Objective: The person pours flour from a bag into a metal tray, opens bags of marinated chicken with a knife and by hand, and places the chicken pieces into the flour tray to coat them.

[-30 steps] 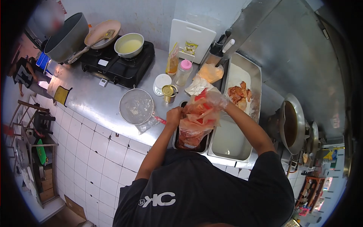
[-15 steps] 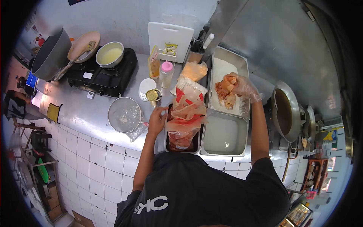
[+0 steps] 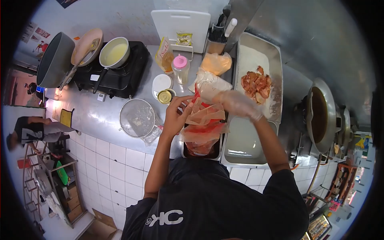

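Observation:
A red-and-clear plastic bag [image 3: 204,128] with raw meat in its lower part lies in a metal tray [image 3: 219,157] in front of me. My bare left hand [image 3: 176,117] is at the bag's upper left edge, thumb and fingers closed on the plastic. My right hand [image 3: 240,105], in a clear plastic glove, is over the bag's upper right side; its fingers are smeared by motion. Pieces of raw chicken [image 3: 256,85] lie in a heap on white flour [image 3: 253,58] in the long metal tray [image 3: 276,48] at the right.
A tray of cloudy liquid [image 3: 245,140] adjoins the flour tray. Left are a sieve [image 3: 137,118], an open can [image 3: 165,96], a pink-capped bottle [image 3: 181,70] and a black stove [image 3: 134,72]. A large wok [image 3: 330,116] stands right. Another person [image 3: 30,130] is far left.
My right hand has left the chicken on the flour and moved left to the bag. My left hand has moved from the tray's edge onto the bag. The view has shifted slightly.

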`<act>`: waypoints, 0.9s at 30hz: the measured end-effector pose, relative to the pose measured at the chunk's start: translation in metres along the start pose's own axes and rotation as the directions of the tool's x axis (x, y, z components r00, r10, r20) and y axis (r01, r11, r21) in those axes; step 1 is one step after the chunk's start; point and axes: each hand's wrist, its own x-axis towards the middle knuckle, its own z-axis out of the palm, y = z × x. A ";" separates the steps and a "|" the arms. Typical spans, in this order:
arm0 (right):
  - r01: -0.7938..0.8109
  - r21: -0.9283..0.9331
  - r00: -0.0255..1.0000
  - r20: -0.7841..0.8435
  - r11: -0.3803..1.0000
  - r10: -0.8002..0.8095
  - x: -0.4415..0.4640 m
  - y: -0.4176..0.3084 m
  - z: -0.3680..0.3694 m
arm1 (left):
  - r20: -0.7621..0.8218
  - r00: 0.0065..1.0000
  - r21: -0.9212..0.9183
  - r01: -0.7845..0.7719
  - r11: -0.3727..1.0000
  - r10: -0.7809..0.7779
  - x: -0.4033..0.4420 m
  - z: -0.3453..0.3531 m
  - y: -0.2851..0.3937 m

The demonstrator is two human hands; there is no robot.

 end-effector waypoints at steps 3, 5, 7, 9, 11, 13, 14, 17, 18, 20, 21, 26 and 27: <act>-0.021 -0.047 0.985 0.170 0.999 0.029 0.004 -0.039 0.029 | 0.057 0.988 -0.062 0.144 0.988 -0.141 0.002 -0.007 0.011; -0.041 -0.082 0.969 0.241 0.996 0.060 -0.006 -0.051 0.047 | 0.175 0.906 0.029 0.386 0.922 -0.384 0.003 -0.013 0.032; 0.035 -0.229 0.990 0.139 0.973 -0.003 -0.017 -0.055 0.063 | 0.143 0.948 0.120 0.270 0.955 -0.286 0.003 -0.004 0.039; 0.007 -0.249 0.996 0.093 0.969 0.016 -0.019 -0.060 0.065 | 0.154 0.963 0.335 0.161 0.928 -0.223 0.007 0.007 0.050; -0.025 -0.280 0.999 0.033 0.960 0.036 -0.022 -0.061 0.066 | 0.158 0.960 0.394 0.153 0.906 -0.231 0.013 0.019 0.049; -0.023 -0.256 0.999 -0.034 0.966 0.015 -0.022 -0.060 0.063 | 0.163 0.962 0.451 0.124 0.884 -0.218 0.017 0.027 0.049; -0.028 -0.258 0.999 -0.043 0.966 0.018 -0.021 -0.062 0.059 | 0.161 0.964 0.512 0.101 0.853 -0.211 0.018 0.030 0.047; -0.139 -0.353 0.971 0.133 0.925 0.196 -0.009 -0.075 0.031 | 0.147 0.960 0.556 0.118 0.823 -0.237 0.019 0.034 0.040; -0.120 -0.425 0.976 0.114 0.897 0.185 -0.004 -0.073 0.025 | 0.139 0.951 0.539 0.161 0.827 -0.276 0.019 0.034 0.036; -0.104 -0.505 0.981 0.088 0.857 0.171 0.002 -0.049 0.035 | 0.104 0.968 0.476 0.151 0.866 -0.227 0.013 0.032 0.030; -0.061 -0.358 0.997 -0.061 0.932 0.041 -0.002 -0.015 0.068 | 0.072 0.980 0.411 0.142 0.901 -0.187 0.009 0.031 0.027; -0.229 -0.246 0.784 0.527 0.942 0.328 0.077 -0.008 0.061 | -0.004 0.979 0.257 0.197 0.946 -0.203 -0.011 0.025 0.013; -0.343 -0.116 0.787 0.506 0.932 0.353 0.079 0.022 0.105 | -0.031 0.978 0.218 0.208 0.953 -0.207 -0.013 0.024 0.011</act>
